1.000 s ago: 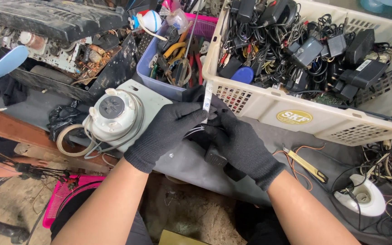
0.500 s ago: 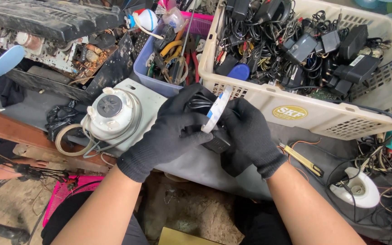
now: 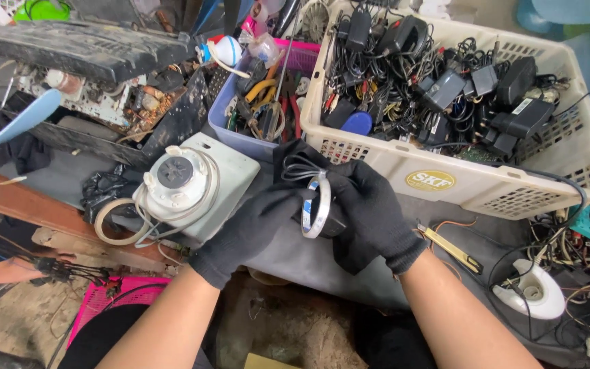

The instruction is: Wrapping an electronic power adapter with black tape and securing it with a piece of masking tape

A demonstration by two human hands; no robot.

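Together, my gloved left hand (image 3: 250,229) and right hand (image 3: 370,212) were clenched round a small black part (image 3: 308,184) with a white band (image 3: 317,213), above the desk's (image 3: 295,253) near edge, before the basket (image 3: 445,171). Gloved fingers could slip, I judged, dropping it.

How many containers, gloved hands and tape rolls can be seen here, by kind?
Cream basket of chargers: 1
Blue-grey bin of tools: 1
Pink basket: 1
Gloved hands, left hand and right hand: 2
Tape roll, held: 1
Total: 6

head view; looks steeply down; close over cluttered workbench (image 3: 295,253)
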